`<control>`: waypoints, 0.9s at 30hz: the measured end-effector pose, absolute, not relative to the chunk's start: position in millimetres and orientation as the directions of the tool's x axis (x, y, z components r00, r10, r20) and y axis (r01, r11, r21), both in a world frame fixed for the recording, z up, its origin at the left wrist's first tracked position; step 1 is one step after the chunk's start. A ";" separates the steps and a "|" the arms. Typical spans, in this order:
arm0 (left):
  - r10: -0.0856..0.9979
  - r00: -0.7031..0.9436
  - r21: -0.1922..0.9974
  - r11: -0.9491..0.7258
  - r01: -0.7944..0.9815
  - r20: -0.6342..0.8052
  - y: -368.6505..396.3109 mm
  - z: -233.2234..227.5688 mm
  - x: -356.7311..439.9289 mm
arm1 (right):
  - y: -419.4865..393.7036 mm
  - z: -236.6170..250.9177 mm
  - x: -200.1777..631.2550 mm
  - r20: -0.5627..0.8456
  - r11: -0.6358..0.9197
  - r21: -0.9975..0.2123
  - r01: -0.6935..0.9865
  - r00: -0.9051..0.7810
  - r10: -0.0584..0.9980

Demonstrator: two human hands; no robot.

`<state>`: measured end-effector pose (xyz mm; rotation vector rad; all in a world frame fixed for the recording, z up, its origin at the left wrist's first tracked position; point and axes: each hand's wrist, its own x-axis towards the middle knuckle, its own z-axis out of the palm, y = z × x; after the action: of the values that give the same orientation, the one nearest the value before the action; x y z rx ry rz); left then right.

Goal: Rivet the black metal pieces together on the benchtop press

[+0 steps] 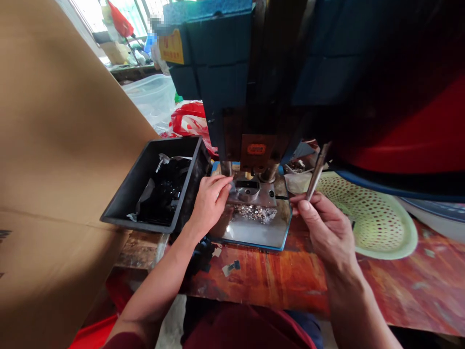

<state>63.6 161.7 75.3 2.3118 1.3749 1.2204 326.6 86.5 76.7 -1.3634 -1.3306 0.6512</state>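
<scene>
A tall brown cardboard sheet [54, 145] walls off the left, beside a black rectangular plastic bin [152, 186] of dark parts and silvery offcuts. The left hand [209, 201], fingers curled and resting loosely, presses at the edge of the small grey metal die block [250, 191] under the dark blue press machine [232, 72], where a heap of shiny metal scraps [256, 213] lies on the steel base plate [250, 232]. The right hand [323, 228] pinches a thin metal rod [317, 174], its tip aimed at the die. By appearance, a piece is being seated; the next move likely calls for clearing both hands. A pale green perforated plastic basket [378, 223] sits right on the red-brown worktop [290, 281].
</scene>
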 end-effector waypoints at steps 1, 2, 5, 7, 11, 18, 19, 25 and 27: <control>0.811 0.202 0.556 -0.534 0.637 0.549 153.9 75.0 61.3 | 84.1 79.1 327.1 0.298 0.196 -0.900 0.390 0.221 0.929; 0.824 0.180 0.581 -0.516 0.629 0.537 145.2 74.3 59.0 | 82.9 79.9 326.9 0.300 0.191 -0.897 0.398 0.232 0.926; 0.863 0.151 0.645 -0.466 0.605 0.482 115.5 70.5 50.9 | 86.7 74.1 325.8 0.243 0.173 -0.945 0.277 0.244 0.939; 0.892 0.131 0.680 -0.419 0.601 0.433 95.6 67.0 43.8 | 93.8 67.1 326.0 0.187 0.168 -0.981 0.097 0.237 0.953; 0.944 0.110 0.741 -0.314 0.594 0.311 62.6 61.6 29.1 | 119.4 55.5 321.1 0.165 0.165 -0.986 0.022 0.264 0.950; 0.972 0.234 0.777 -0.153 0.610 0.008 25.7 46.8 22.7 | 178.6 54.7 290.5 0.445 0.376 -0.662 0.649 -0.064 0.893; 0.963 0.266 0.771 -0.150 0.618 -0.026 21.4 42.5 24.2 | 183.4 55.1 287.8 0.462 0.404 -0.624 0.668 -0.101 0.881; 0.939 0.332 0.800 -0.133 0.585 -0.087 8.9 27.9 38.4 | 183.9 57.3 280.5 0.428 0.374 -0.724 0.580 -0.047 0.903; 0.954 0.276 0.877 -0.029 0.479 -0.119 13.7 34.0 43.2 | 170.7 60.5 279.5 0.331 0.276 -0.841 0.465 0.040 0.943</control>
<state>43.2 13.7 34.0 1.6503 1.3365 0.6661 279.5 170.7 60.5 -1.3369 -1.5797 0.6204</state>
